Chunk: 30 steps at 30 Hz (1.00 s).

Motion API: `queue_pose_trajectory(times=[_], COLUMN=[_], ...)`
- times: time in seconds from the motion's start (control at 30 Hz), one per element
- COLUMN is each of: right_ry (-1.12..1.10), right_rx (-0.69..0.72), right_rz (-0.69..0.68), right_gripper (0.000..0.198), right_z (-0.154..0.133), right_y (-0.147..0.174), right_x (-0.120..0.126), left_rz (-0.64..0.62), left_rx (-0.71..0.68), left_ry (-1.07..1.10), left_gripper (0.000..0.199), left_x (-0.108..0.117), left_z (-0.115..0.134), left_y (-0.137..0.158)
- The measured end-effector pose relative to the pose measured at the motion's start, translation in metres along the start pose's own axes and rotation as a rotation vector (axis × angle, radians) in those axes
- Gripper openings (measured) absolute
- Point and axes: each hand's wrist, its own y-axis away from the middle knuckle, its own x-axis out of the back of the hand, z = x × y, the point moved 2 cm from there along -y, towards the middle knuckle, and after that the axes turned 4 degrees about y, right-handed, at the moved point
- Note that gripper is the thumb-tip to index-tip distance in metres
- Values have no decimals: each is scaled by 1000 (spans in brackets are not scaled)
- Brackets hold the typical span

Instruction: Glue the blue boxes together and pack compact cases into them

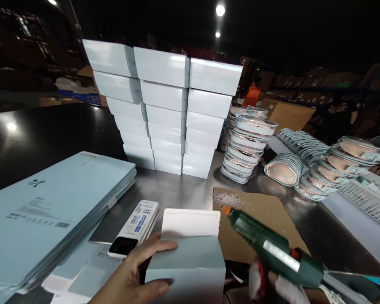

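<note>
My left hand (139, 266) grips the left side of a light blue carton (190, 257), thumb on the near face and fingers along the top. The carton's white end flap (190, 223) stands out at the far side. In my right hand (275, 283) is a dark green hot glue gun (266, 240), its fingers wrapped round the handle. The gun's orange nozzle (226, 209) points left over a brown cardboard sheet (256, 232). Crumbs of dried glue (229, 198) lie on that sheet near the nozzle, which is apart from the carton.
Flat blue cartons (60, 198) are piled at left, beside a white boxlike item with a dark screen (136, 228). Closed boxes (164, 109) form a tall stack ahead. Round lidded containers (247, 147) stand at right near a white perforated basket (367, 202).
</note>
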Motion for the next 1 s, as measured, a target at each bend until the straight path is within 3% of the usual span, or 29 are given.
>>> queue_pose_trajectory(times=[0.1,0.17,0.2,0.27,0.33,0.43,0.5,0.57,0.67,0.8,0.9,0.97,1.0], right_ry=[-197,-130,-35,151,183,93,50,7,74,394,445,283,158], right_rx=[-256,-398,-398,-283,-175,52,150,269,487,777,793,637,525], right_rz=[60,104,115,110,78,-53,-150,-251,-416,-511,-560,-567,-554], right_gripper=[51,47,42,34,35,79,91,90,74,72,67,58,59], right_z=[1,2,1,0,4,16,25,29,19,-8,-17,-16,-15], right_y=[-19,-24,-24,-21,-17,-13,-9,-2,9,11,6,1,-1], right_x=[20,41,51,61,49,-3,-41,-65,-71,-60,-55,-49,-46], left_rz=[-101,-125,-126,-118,-129,-121,-61,49,177,15,-102,-27,78], left_rx=[8,11,19,37,44,23,-19,-104,-221,-258,-286,-274,-235], left_ry=[76,102,116,148,177,219,325,517,644,368,271,301,342], left_gripper=[62,63,63,60,57,52,48,46,45,25,17,18,21], left_x=[3,4,4,3,2,-6,-14,-22,-27,-21,-7,6,13], left_z=[-10,-14,-13,-9,-3,1,0,-3,-4,6,16,23,25], left_y=[0,1,2,2,2,1,1,1,1,-2,-7,-12,-14])
